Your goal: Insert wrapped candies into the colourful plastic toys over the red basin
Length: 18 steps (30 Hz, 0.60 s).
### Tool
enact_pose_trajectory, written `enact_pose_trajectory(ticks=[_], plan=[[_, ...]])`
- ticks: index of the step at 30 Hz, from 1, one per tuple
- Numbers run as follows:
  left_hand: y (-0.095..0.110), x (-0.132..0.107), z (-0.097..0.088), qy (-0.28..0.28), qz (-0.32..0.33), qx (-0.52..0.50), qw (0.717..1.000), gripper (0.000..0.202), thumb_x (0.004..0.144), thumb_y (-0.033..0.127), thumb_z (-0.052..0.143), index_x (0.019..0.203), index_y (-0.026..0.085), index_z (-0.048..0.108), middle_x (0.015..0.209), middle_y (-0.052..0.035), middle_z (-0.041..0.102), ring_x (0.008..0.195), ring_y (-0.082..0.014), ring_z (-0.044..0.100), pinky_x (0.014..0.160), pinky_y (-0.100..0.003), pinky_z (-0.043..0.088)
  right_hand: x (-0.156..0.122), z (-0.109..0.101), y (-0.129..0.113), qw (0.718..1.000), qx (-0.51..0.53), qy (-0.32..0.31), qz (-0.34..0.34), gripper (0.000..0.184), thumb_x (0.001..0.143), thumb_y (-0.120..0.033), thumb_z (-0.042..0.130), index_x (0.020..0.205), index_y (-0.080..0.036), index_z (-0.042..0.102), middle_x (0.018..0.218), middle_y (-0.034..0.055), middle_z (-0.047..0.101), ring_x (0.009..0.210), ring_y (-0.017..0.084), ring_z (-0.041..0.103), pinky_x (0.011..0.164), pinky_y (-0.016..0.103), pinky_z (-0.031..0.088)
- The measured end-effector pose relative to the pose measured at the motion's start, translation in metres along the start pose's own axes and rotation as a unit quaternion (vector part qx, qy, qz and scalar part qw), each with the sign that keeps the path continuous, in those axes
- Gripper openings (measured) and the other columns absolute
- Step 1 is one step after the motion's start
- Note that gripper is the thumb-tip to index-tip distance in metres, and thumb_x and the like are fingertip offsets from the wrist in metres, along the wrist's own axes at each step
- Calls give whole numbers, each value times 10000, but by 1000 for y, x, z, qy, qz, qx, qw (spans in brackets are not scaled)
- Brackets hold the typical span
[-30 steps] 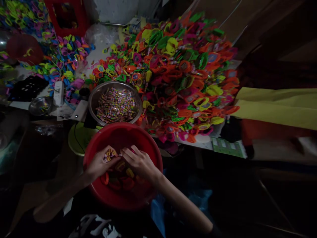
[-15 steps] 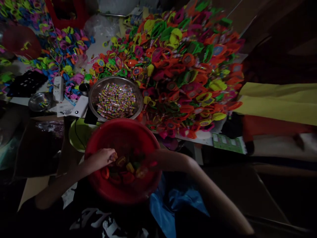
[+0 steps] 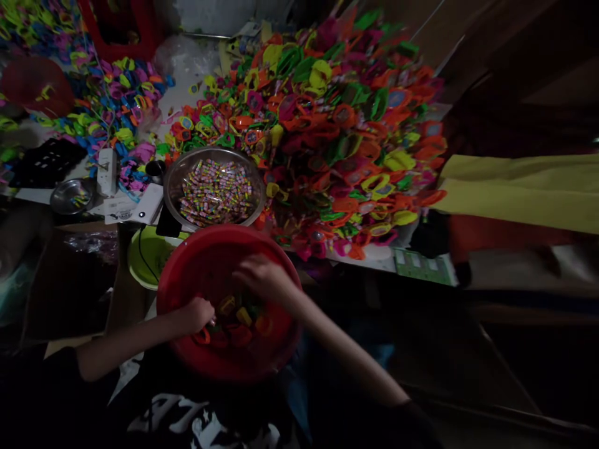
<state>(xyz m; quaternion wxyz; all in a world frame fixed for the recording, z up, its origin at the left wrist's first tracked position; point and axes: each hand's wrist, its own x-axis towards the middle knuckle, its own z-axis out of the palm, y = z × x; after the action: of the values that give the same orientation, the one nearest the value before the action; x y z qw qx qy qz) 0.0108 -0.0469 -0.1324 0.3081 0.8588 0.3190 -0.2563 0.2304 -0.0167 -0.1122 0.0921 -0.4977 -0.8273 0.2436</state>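
Our right hand swings inward over the red tub, nearing our left hand, though we cannot tell either's opening or hold.

Table: a pale, flat top, mostly covered.
Right half: a tall heap of orange, green, yellow and pink plastic watch-shaped pieces.
Left half: a loose spread of blue, purple and yellow plastic pieces.
Front middle: a wide, round, silver metal bowl with small pink-and-yellow printed cylinders.
Front left: a black, slotted flat piece; a small, shallow metal bowl; a white, oblong power strip; a white, flat rectangular object.
Front right edge: a green-and-white rectangular card.
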Motion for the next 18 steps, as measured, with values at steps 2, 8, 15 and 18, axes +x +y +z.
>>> enact_pose_trajectory(ticks=[2,8,15,18], plan=[[-1,-3,-2,-13,6,7,1000,193,898,281,555,876,104,628,850,-35,661,800,-147,634,804,-366,509,0,22,-16,999,-1,-46,-4,254,840,-331,625,944,-99,642,1048,155,617,1037,268,561,904,392,447],[1,-12,-18,-17,-3,15,1000,122,831,31,526,811,77,638,807,-97,681,772,-191,662,802,-365,496,-13,57,-41,992,26,-124,-21,262,760,-165,676,991,-58,613,1031,197,613,1000,322,576,857,426,459],[-7,-45,-62,90,-7,-66,994,136,870,166,491,994,167,546,1027,-66,644,896,-180,651,739,-246,465,-13,19,-15,984,155,-84,-20,375,827,-171,628,1162,-129,467,1136,112,570,990,166,599,808,255,484],[-9,-60,-76,151,-24,-149,977,204,906,317,486,1053,180,519,944,-47,677,868,-183,658,712,-236,460,-15,-3,-16,951,306,4,-41,412,850,-243,622,1222,-177,457,1180,95,561,1075,168,564,904,299,452]])
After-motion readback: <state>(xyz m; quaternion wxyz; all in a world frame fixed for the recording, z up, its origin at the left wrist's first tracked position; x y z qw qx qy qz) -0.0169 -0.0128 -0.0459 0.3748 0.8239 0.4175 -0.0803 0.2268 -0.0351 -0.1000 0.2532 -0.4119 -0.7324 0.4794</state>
